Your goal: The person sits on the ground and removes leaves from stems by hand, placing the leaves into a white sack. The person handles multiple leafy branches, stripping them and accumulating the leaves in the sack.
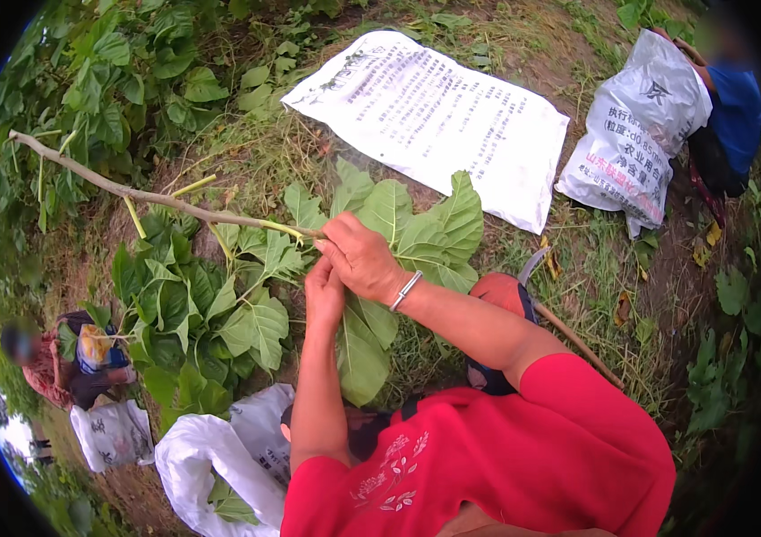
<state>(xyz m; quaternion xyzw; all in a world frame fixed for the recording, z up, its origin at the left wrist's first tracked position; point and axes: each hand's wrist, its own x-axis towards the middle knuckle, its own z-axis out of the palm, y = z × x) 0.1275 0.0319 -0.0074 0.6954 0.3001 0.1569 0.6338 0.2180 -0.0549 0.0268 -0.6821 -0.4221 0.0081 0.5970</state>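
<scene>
A long leafy branch (152, 196), bare and brown along most of its length with short green stalks, runs from the upper left to my hands. My right hand (363, 258), below a silver bracelet, is closed around its thin end, where broad green leaves (444, 231) spread out. Just under it my left hand (324, 295) is closed with its fingertips against the right hand; what it pinches is hidden. A heap of leafy cuttings (185, 309) lies to the left. An open white woven sack (182, 456) with leaves inside stands at the lower left.
A flat printed white sack (434, 127) lies on the grass ahead. A sickle (575, 342) lies by my shoe at right. A co-worker (732, 121) at upper right is beside a full white sack (642, 127). Another person (51, 369) sits at far left near a sack (112, 433).
</scene>
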